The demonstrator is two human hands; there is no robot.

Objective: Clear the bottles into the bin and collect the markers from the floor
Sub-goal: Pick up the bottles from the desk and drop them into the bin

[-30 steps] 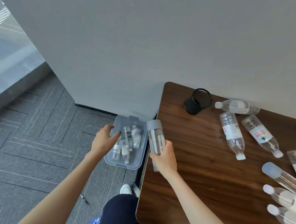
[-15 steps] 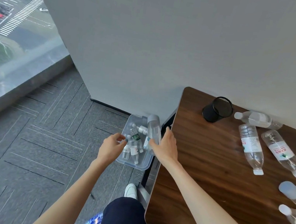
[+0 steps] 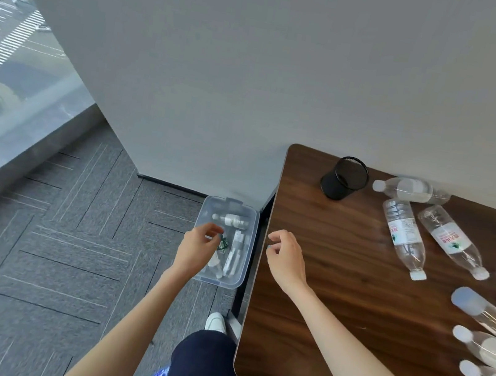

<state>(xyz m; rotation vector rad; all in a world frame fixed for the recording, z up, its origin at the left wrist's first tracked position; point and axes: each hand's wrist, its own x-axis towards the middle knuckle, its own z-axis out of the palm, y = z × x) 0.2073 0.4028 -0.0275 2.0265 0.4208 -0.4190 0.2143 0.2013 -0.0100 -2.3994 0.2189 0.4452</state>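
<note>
Left grip (image 3: pixel 198 249) over the bin (image 3: pixel 225 282) and right grip (image 3: pixel 287 260) above the surface (image 3: pixel 321 290) edge hang loosely curled, seemingly empty.

Lit evenly by soft daylight from the window (image 3: pixel 13 79) at left. Faintly glossy on the wooden table (image 3: pixel 322 284), with weak shadows. Bent by wide-angle distortion toward the edges; slightly smeared across the bottles (image 3: pixel 490 351) at right.

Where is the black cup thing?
In the head view, the black mesh cup stands on the table, at its far left corner near the wall, just left of a bottle lying on its side.
</note>
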